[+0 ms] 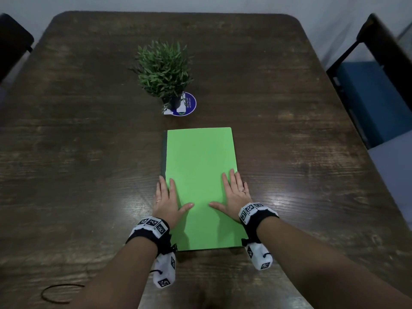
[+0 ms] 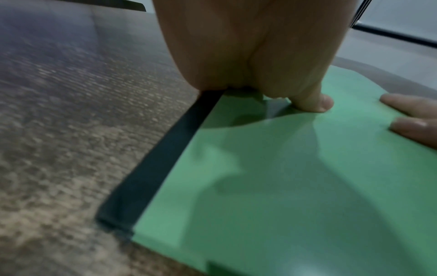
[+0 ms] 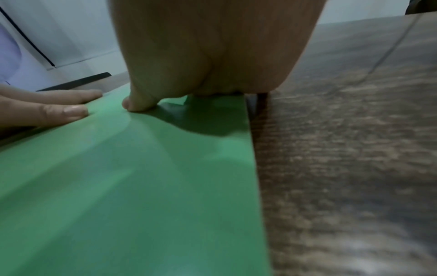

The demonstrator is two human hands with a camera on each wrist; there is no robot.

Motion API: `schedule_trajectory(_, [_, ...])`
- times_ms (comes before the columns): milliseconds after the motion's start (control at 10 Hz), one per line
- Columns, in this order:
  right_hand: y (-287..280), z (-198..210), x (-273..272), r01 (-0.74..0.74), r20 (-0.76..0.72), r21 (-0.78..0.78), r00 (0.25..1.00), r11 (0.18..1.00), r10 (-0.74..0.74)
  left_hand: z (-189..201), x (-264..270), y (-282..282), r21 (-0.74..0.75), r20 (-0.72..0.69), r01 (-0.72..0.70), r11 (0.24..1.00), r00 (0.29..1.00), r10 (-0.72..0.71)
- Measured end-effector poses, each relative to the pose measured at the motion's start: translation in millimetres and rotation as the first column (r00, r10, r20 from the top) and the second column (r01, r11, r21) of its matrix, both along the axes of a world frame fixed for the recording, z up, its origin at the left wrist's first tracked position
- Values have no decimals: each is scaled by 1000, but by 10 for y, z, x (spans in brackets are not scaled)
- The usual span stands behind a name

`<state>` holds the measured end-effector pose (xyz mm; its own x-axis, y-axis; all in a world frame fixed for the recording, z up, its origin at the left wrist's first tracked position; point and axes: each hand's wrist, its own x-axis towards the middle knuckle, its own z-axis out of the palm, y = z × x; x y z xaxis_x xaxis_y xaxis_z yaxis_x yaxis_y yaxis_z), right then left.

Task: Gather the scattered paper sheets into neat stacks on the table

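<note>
A stack of paper with a bright green sheet [image 1: 200, 175] on top lies in the middle of the dark wooden table [image 1: 89, 152]. A darker sheet [image 1: 164, 152] shows as a narrow strip along the stack's left edge, also seen as a dark sheet [image 2: 153, 168] in the left wrist view. My left hand [image 1: 167, 199] lies flat on the stack's left edge, fingers straight, thumb on the green sheet [image 2: 283, 177]. My right hand [image 1: 234, 195] lies flat on the right edge of the green sheet [image 3: 141, 186], fingers straight.
A small potted plant [image 1: 163, 70] stands on a round blue coaster [image 1: 187, 103] just beyond the stack. A dark chair [image 1: 379, 85] stands at the table's right side, another chair [image 1: 13, 41] at the far left. A black loop of band [image 1: 58, 293] lies near the front left.
</note>
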<state>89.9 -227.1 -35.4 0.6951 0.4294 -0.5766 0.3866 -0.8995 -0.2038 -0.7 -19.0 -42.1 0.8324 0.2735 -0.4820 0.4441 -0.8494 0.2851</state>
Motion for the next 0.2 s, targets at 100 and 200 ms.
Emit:
schedule_trajectory(100, [31, 75, 36, 16, -35, -22, 999, 1000, -17, 67, 65, 13, -20, -49, -23, 1000, 999, 22])
schedule_trajectory(200, [7, 366, 171, 117, -215, 41, 971, 992, -106, 237, 152, 149, -92, -138, -56, 994, 989, 43])
